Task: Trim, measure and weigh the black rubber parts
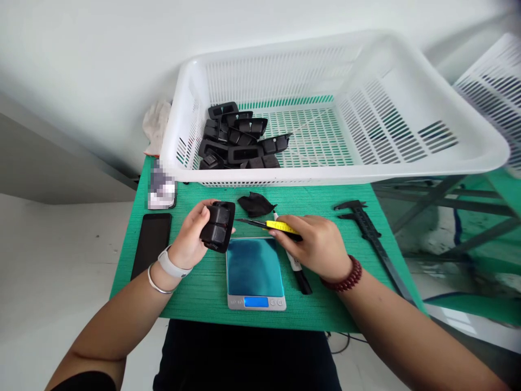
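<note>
My left hand [194,231] is closed around a black plastic part [218,226] with a flat rim and two box-like pockets, tilted above the table. In my right hand [315,241] is a yellow and black utility knife [280,227]. Its dark blade points left, towards the rim of the part, with a small gap between them. Under and between my hands lies a digital scale [255,271] with a shiny plate and a lit blue display. A black-capped marker [299,274] rests beside the scale, partly hidden by my right hand. Behind the knife sits a crumpled black scrap [255,204].
A large white basket [285,175] stands at the back, with several similar black parts [244,155] heaped in its left end. A caliper [372,233] lies at the right of the green table [195,307]. A dark phone [152,239] and a pale cloth [157,125] are at the left.
</note>
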Demonstrator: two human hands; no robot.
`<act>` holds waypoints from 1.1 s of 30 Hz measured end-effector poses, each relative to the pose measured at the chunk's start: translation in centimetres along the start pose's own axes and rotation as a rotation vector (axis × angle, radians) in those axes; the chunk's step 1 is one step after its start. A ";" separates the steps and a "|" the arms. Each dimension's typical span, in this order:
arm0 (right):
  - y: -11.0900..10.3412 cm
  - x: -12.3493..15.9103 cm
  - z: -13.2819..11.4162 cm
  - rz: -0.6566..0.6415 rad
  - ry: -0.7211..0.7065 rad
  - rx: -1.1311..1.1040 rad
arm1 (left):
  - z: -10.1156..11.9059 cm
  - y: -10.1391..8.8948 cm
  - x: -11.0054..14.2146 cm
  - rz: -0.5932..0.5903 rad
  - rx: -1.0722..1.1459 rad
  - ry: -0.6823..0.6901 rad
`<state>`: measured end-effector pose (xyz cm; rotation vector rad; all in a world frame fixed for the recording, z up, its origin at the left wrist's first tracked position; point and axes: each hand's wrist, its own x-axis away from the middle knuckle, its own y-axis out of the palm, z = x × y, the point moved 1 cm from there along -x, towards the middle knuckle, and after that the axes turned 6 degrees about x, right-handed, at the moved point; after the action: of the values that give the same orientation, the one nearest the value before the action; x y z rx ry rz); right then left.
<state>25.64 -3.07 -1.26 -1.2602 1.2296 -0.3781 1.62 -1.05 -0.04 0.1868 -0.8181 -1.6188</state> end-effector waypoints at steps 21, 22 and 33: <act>0.0 -0.1 0.3 0.000 -0.036 -0.093 | 0.0 -0.6 -0.4 -0.013 -0.038 0.020; 0.0 -0.1 0.2 0.004 -0.038 -0.095 | 0.0 -0.6 -0.4 -0.009 -0.039 0.012; -0.2 -0.2 0.3 0.034 -0.031 -0.081 | 0.0 -0.3 -0.2 -0.028 -0.063 -0.022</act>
<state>25.85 -2.84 -1.02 -1.3077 1.2486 -0.2852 1.44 -0.83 -0.23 0.1365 -0.7834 -1.6727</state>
